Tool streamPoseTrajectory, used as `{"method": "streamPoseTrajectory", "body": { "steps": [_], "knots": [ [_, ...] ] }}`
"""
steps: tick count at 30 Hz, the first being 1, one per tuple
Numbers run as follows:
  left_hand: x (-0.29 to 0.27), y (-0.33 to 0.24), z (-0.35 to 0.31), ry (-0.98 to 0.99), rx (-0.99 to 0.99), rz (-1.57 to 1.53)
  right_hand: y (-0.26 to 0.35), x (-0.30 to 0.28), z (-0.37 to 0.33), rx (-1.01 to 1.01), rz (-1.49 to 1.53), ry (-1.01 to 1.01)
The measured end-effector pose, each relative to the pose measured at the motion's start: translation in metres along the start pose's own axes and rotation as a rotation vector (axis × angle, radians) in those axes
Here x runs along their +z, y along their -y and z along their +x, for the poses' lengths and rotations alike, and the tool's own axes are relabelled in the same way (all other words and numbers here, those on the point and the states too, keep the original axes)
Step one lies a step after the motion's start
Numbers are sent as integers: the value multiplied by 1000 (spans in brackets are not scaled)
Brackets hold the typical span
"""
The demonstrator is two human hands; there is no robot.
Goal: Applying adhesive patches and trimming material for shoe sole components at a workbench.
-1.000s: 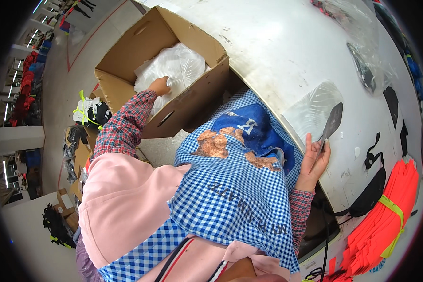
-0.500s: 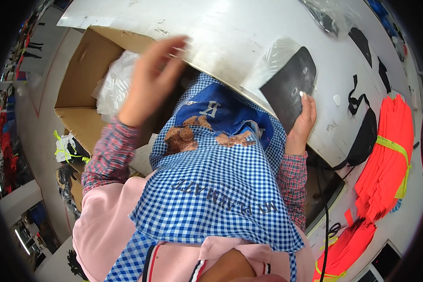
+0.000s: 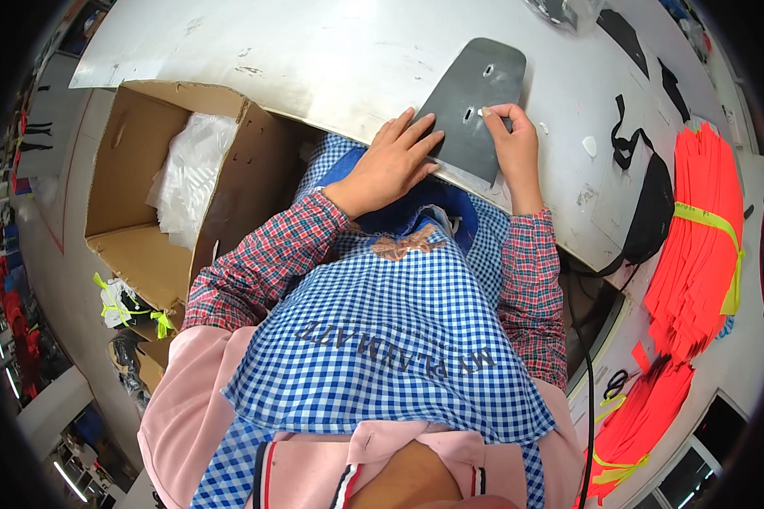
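Observation:
A dark grey panel [image 3: 463, 136] with a rounded far end and two small white-edged slots lies on the white table near its front edge. My left hand [image 3: 390, 161] rests at the panel's left edge, fingers stretched out and palm down. Over the panel's right side, my right hand [image 3: 515, 140] has thumb and index finger pinched close to the nearer slot. A small white spot shows at those fingertips; whether it is a nail or a white piece I cannot make out. Part of the panel's near left edge is hidden by my left hand.
Left of me stands an open cardboard box [image 3: 140, 157] holding clear plastic sheets [image 3: 199, 161]. Right on the table lie a black strapped piece [image 3: 649, 216] and a small white piece [image 3: 589, 146]. Bundled orange-red cloth [image 3: 700, 246] and black scissors [image 3: 617, 383] lie further right.
My left hand has come from above the box to the panel. The panel now lies further left, turned, with its slots showing. The patterned clear sheet beside it no longer shows. My right fingers have pinched together.

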State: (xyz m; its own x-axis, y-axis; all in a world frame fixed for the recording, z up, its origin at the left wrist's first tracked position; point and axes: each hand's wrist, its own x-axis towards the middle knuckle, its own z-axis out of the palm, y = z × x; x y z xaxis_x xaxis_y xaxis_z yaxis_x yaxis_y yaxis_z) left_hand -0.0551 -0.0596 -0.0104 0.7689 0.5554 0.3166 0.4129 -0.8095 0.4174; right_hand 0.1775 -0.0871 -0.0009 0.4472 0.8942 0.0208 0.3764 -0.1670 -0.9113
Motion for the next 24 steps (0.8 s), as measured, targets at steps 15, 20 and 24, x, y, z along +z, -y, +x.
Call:
{"method": "streamPoseTrajectory", "body": {
  "steps": [15, 20, 24],
  "knots": [
    [6, 1, -3, -65, -2, -42, -14, -10, -17, 23, -157, -203],
    [5, 2, -3, -54, -5, -108, -15, -10, -21, -33, -141, -241],
    [6, 6, 4, -89, -12, -148, -16, -11, -24, -7, -88, -232]
  ]
}}
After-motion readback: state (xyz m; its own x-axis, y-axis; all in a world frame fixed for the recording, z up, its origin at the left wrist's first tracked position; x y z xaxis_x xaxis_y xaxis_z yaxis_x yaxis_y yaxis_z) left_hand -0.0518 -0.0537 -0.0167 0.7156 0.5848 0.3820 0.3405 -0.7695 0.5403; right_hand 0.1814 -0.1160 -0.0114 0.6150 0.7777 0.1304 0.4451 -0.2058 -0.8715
